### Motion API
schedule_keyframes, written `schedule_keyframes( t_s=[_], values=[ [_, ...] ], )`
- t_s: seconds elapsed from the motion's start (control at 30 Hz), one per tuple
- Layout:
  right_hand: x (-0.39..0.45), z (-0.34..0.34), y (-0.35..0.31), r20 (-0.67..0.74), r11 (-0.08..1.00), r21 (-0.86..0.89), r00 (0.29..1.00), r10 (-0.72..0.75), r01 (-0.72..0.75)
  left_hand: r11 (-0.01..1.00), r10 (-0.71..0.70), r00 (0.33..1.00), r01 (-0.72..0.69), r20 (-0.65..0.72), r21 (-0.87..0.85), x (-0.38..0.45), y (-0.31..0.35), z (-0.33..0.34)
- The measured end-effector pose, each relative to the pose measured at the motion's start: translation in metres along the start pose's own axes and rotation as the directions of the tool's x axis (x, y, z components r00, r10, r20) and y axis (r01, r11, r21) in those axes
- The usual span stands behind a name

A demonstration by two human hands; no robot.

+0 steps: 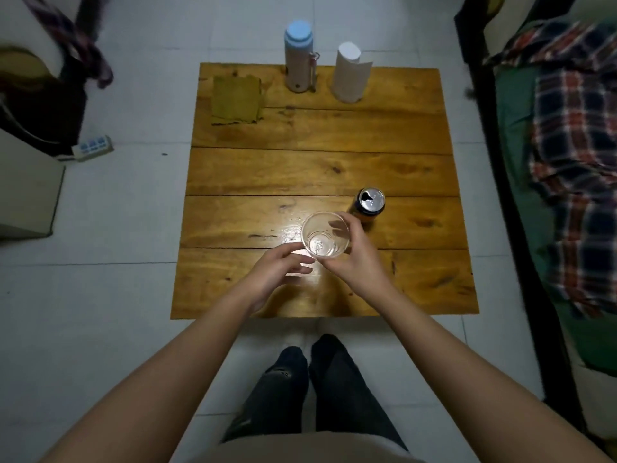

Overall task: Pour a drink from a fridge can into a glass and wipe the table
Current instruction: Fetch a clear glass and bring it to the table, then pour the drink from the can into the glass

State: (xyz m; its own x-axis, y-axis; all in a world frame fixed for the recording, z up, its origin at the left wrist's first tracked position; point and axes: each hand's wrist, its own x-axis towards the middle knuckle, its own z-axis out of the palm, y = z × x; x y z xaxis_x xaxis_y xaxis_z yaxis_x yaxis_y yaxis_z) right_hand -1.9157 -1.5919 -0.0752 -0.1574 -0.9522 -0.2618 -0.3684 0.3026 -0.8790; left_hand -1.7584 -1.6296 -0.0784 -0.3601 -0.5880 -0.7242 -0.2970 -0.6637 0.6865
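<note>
the clear glass is held above the near half of the wooden table, upright, its mouth facing the camera and nothing visible inside it. the right hand grips it from the right side, fingers curled round the far wall and the thumb on the near wall. the left hand sits just beside the glass on its left, fingers loosely extended with the tips near or touching the lower wall; whether they truly touch cannot be told, and it holds nothing.

just beyond the glass to the right stands the can, upright on the table, its top already open with a dark drinking hole showing.

at the far edge of the table stand a pale flask with a blue lid and, to its right, a roll of white paper towel. a folded yellowish cloth lies flat at the far left corner.

on the tiled floor left of the table lies a power strip. a plaid blanket covers a bed along the right side.
</note>
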Motion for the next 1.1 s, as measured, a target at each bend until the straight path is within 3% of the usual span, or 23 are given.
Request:
schedule_keyframes(
  t_s=[0.27, 0.5, 1.1],
  values=[
    [0.070, 0.016, 0.056, 0.074, 0.999, -0.037, 0.997, 0.012, -0.009, 1.000, 0.004, 0.993, -0.001, -0.115, 0.027, 0.073, -0.005, -0.002],
    [0.118, 0.040, 0.101, 0.059, 0.998, -0.069, 0.998, 0.018, -0.014, 0.999, 0.002, 0.985, 0.005, -0.170, 0.045, 0.132, -0.019, -0.011],
    [0.126, 0.048, 0.128, 0.036, 0.993, -0.108, 0.998, 0.049, -0.045, 1.000, 0.009, 0.983, -0.006, -0.181, 0.015, 0.154, -0.042, -0.006]
  ],
)
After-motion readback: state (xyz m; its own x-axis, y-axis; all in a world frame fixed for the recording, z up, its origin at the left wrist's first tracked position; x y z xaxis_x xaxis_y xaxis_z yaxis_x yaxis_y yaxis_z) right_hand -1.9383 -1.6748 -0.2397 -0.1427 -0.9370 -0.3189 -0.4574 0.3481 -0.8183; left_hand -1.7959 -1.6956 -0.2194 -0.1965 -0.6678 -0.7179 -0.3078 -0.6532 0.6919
